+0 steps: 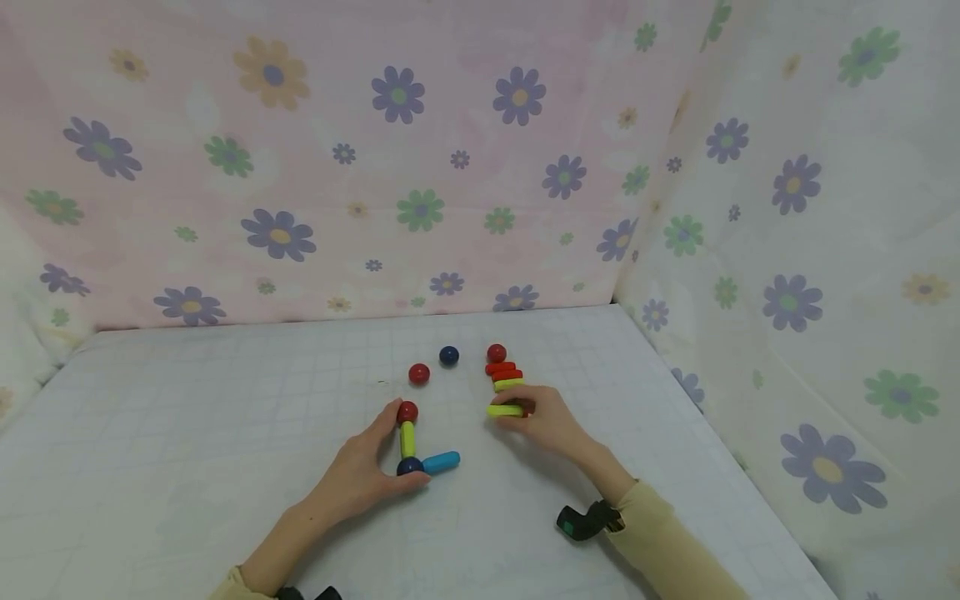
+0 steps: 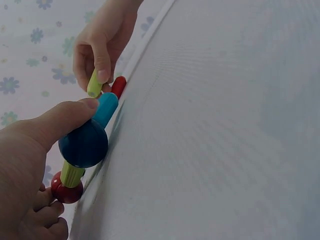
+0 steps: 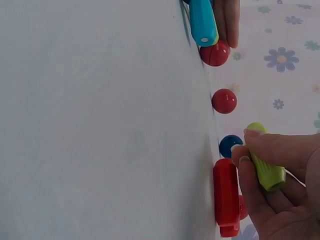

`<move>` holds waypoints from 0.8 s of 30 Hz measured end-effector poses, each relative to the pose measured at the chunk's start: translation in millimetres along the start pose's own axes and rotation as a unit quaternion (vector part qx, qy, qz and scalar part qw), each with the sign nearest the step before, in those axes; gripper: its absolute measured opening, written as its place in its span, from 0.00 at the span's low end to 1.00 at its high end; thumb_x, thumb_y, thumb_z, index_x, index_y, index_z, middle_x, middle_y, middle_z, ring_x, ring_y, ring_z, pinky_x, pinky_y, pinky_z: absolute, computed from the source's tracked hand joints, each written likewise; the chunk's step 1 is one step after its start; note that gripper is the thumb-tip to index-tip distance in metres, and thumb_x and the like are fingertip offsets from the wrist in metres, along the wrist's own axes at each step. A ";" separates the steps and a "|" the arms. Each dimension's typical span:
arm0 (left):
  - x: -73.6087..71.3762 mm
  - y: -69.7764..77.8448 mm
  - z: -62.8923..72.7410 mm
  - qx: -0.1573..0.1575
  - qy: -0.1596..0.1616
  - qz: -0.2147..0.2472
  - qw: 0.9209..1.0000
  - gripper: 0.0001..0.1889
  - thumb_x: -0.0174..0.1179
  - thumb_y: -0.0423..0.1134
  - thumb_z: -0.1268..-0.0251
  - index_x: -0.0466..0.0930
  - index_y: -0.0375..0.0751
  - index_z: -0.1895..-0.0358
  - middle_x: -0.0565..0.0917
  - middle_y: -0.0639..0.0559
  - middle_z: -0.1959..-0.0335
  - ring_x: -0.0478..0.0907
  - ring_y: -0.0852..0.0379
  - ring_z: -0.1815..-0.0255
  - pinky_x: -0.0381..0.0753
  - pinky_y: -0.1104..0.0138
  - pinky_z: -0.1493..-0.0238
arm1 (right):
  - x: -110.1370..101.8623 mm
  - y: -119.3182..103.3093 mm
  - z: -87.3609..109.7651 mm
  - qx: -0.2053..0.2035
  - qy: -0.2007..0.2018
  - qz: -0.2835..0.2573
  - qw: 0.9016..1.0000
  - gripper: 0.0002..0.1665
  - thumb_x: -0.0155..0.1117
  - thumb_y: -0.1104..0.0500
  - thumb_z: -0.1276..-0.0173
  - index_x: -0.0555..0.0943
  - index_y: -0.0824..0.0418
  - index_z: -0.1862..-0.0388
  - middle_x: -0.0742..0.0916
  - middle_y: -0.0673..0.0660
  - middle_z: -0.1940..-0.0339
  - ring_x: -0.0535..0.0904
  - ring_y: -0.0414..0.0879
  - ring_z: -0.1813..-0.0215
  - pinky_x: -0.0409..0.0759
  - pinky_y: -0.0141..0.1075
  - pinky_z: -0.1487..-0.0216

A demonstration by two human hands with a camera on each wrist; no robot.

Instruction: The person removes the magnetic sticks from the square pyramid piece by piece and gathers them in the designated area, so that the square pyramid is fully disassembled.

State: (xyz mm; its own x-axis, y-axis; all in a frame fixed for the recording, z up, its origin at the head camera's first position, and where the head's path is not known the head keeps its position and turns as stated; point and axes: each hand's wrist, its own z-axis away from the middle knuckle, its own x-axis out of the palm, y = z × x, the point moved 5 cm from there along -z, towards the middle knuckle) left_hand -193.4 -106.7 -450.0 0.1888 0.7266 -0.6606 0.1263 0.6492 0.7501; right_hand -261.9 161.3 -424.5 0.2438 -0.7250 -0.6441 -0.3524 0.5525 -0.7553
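Note:
My left hand holds a joined toy piece between thumb and fingers, with fingertips at its red ball and the thumb at its navy ball. A yellow-green rod links the two balls, and a blue rod sticks out rightward from the navy one. To the right, my right hand pinches a loose yellow-green rod between thumb and fingers. In the right wrist view this rod is raised over the table beside a red rod.
Beyond the hands lie a loose red ball, a dark blue ball and another red ball. Red rods and a yellow-green one lie in a row just past my right hand. Flowered cloth backs the white table.

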 end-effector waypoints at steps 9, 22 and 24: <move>0.9 0.5 -0.2 0.002 0.001 -0.002 1.000 0.60 0.74 0.63 0.53 0.51 0.46 0.19 0.60 0.47 0.21 0.59 0.43 0.21 0.68 0.43 0.30 | -5.9 11.1 11.1 0.034 -0.009 -0.012 0.999 0.13 0.76 0.56 0.39 0.87 0.52 0.55 0.88 0.49 0.55 0.82 0.46 0.54 0.83 0.30 0.51; 1.3 -0.5 -0.3 0.002 0.002 0.000 1.000 0.60 0.74 0.64 0.52 0.50 0.46 0.19 0.60 0.47 0.21 0.58 0.44 0.21 0.67 0.44 0.29 | -0.5 17.6 14.5 0.024 -0.010 0.002 1.000 0.12 0.76 0.57 0.40 0.87 0.47 0.57 0.87 0.44 0.59 0.78 0.45 0.54 0.81 0.32 0.53; 1.3 -0.5 -0.4 0.001 0.002 -0.003 1.000 0.60 0.73 0.64 0.52 0.50 0.45 0.19 0.59 0.47 0.20 0.58 0.44 0.21 0.67 0.44 0.29 | 1.0 19.0 14.2 0.021 -0.009 0.004 1.000 0.13 0.76 0.57 0.40 0.87 0.46 0.56 0.86 0.44 0.59 0.78 0.45 0.54 0.81 0.32 0.52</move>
State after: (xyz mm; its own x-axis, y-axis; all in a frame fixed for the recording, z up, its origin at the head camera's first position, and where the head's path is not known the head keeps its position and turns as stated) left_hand -193.6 -106.0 -451.2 0.1841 0.7241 -0.6647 0.1293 0.6525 0.7467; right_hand -255.6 176.9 -441.2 0.2577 -0.7132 -0.6518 -0.3158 0.5754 -0.7544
